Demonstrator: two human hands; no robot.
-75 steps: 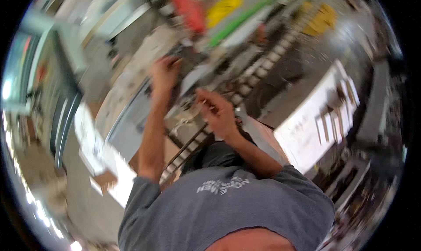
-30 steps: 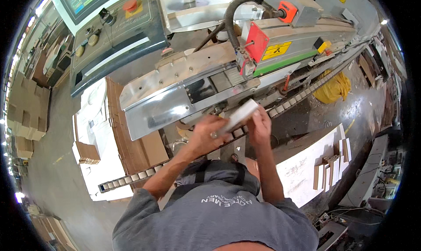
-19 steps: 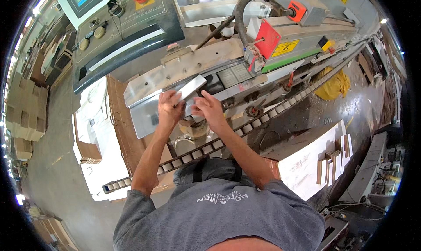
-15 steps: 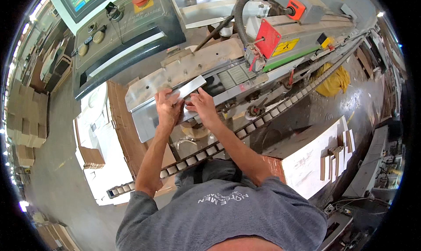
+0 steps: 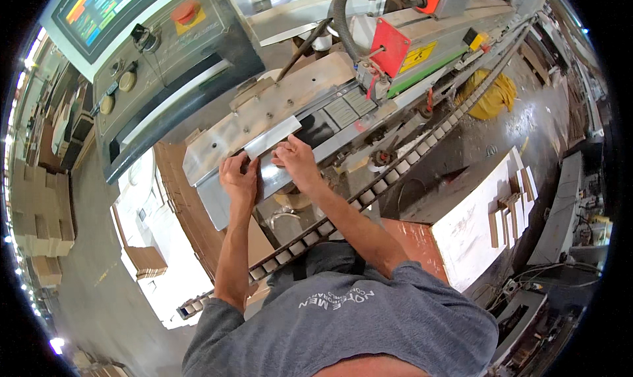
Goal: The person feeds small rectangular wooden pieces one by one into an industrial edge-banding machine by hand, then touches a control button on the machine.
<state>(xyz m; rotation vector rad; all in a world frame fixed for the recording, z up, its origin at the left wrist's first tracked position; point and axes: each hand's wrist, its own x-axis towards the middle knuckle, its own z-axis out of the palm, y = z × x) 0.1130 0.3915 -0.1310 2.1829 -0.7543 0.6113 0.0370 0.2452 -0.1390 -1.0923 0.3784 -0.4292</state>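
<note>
A narrow white strip of board (image 5: 275, 134) lies along the metal fence of a machine's infeed bed. My left hand (image 5: 239, 178) is closed at the strip's left end, with fingers bent and thumb near its edge. My right hand (image 5: 297, 161), fingers curled in, holds against its near edge close to the right end. Both hands rest over the shiny metal guide plate (image 5: 214, 202). Beyond the strip's right end are a dark opening (image 5: 318, 128) and a pad track (image 5: 349, 108). My palms and the strip's underside are hidden.
A control panel (image 5: 171, 80) with a screen and red stop button (image 5: 186, 11) stands at far left. The machine head has a red plate (image 5: 390, 47). A roller rail (image 5: 366, 198) runs before me. White-topped stacks (image 5: 142, 225) stand left, a white panel stack (image 5: 471, 225) right.
The view has shifted slightly. My left hand's fingers have drawn lower and closer together at the strip's left end. My right hand stays by its near edge.
</note>
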